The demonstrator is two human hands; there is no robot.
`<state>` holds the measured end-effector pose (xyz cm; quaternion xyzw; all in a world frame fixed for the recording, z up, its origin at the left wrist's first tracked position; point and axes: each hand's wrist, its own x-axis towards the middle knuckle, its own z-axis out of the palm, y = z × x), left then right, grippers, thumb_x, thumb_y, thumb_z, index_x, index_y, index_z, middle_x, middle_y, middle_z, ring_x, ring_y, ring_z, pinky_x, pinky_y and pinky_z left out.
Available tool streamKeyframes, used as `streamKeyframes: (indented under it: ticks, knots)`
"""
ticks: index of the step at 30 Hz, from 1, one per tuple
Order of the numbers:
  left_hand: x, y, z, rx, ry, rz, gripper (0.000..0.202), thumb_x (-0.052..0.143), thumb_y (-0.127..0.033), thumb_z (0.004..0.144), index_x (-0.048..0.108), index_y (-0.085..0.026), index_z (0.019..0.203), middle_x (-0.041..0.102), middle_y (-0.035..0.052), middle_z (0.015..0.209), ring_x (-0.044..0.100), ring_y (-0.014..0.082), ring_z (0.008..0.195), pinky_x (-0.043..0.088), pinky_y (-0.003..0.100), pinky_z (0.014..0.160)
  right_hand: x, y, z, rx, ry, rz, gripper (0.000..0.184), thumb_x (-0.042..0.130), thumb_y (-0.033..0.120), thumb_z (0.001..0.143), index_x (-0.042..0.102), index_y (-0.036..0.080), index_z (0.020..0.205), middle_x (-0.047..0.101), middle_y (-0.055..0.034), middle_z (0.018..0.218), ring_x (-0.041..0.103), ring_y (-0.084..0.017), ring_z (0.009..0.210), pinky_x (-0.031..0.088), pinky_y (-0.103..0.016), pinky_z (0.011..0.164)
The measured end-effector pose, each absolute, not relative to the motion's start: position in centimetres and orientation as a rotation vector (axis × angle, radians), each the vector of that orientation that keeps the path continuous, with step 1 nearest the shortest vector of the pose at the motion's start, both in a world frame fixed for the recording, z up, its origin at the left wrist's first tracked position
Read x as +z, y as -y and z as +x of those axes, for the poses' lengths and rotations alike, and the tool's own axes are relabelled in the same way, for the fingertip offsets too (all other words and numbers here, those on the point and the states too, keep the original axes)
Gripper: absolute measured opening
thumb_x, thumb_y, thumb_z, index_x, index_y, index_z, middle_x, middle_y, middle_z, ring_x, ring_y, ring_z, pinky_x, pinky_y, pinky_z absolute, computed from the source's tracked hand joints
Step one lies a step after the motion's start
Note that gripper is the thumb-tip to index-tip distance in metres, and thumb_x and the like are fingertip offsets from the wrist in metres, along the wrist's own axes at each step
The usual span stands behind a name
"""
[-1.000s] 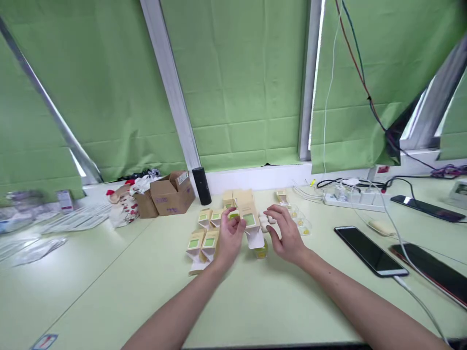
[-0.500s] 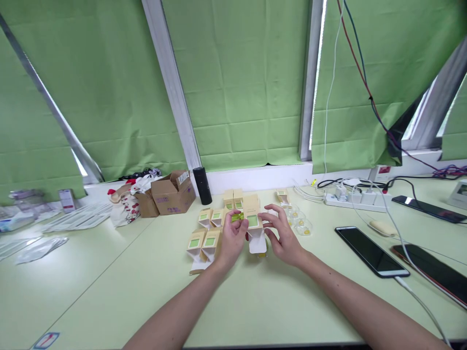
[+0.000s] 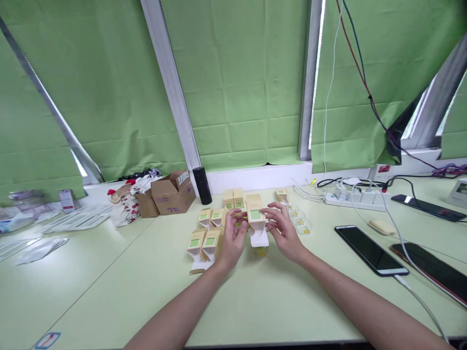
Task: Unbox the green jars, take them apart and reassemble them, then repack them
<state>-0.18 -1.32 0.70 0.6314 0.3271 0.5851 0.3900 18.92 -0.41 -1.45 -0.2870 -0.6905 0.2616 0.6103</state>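
A small kraft cardboard box (image 3: 254, 203) with a green label window is upright between my hands, its white bottom flap hanging toward me. My right hand (image 3: 284, 233) has its fingertips and thumb on the box's right side. Just left of the box, my left hand (image 3: 232, 238) has thumb and fingers apart; whether a fingertip still brushes the box I cannot tell. Under the flap a small clear cup with yellow-green contents (image 3: 261, 252) shows in part. Similar open boxes (image 3: 210, 241) stand in pairs to the left, partly behind my left hand.
Clear plastic cups with yellow bits (image 3: 303, 226) and another kraft box (image 3: 282, 195) lie behind my right hand. A white power strip (image 3: 355, 200), cables and phones (image 3: 371, 250) occupy the right. A black cylinder (image 3: 202, 185) and brown carton (image 3: 173, 193) stand at the back left.
The small box has shifted slightly right and toward me. My left thumb and fingers have come away from its front and spread. More of the cup below shows.
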Motion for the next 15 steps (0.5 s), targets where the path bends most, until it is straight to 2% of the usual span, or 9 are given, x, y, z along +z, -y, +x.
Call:
streamKeyframes:
  ticks: [2, 5, 9, 15]
  knots:
    - [0.5, 1.26, -0.32, 1.5, -0.827, 1.667, 0.047, 0.066, -0.051, 0.096, 0.047, -0.028, 0.132, 0.057, 0.0113, 0.138, 0.06, 0.0244, 0.118, 0.052, 0.039, 0.094, -1.58, 0.26, 19.02, 0.642, 1.569, -0.669, 0.03, 0.056, 0.038, 0.103, 0.063, 0.036, 0.133, 0.038, -0.0086, 0.139, 0.065, -0.021, 0.109, 0.062, -0.04, 0.09]
    - [0.23, 1.22, -0.38, 1.469, -0.827, 1.74, 0.05, 0.07, -0.041, 0.094, 0.048, -0.029, 0.137, 0.05, 0.0119, 0.147, 0.057, 0.0265, 0.124, 0.051, 0.041, 0.098, -1.59, 0.26, 19.04, 0.668, 1.561, -0.664, 0.032, 0.059, 0.043, 0.102, 0.063, 0.035, 0.133, 0.039, -0.0088, 0.138, 0.066, -0.021, 0.107, 0.061, -0.038, 0.088]
    - [0.28, 1.41, -0.24, 1.446, -0.81, 1.779, 0.051, 0.071, -0.034, 0.092, 0.05, -0.029, 0.138, 0.053, 0.0122, 0.145, 0.059, 0.0265, 0.122, 0.052, 0.041, 0.097, -1.47, 0.53, 18.92, 0.676, 1.577, -0.669, 0.035, 0.059, 0.046, 0.101, 0.062, 0.034, 0.134, 0.04, -0.0092, 0.139, 0.066, -0.022, 0.108, 0.062, -0.038, 0.088]
    - [0.66, 1.66, -0.04, 1.489, -0.845, 1.748, 0.046, 0.074, -0.032, 0.088, 0.058, -0.028, 0.131, 0.054, 0.0111, 0.143, 0.062, 0.0259, 0.117, 0.054, 0.039, 0.095, -1.64, 0.59, 18.87, 0.681, 1.608, -0.672, 0.037, 0.06, 0.046, 0.101, 0.06, 0.034, 0.136, 0.041, -0.0094, 0.138, 0.067, -0.022, 0.107, 0.063, -0.04, 0.088]
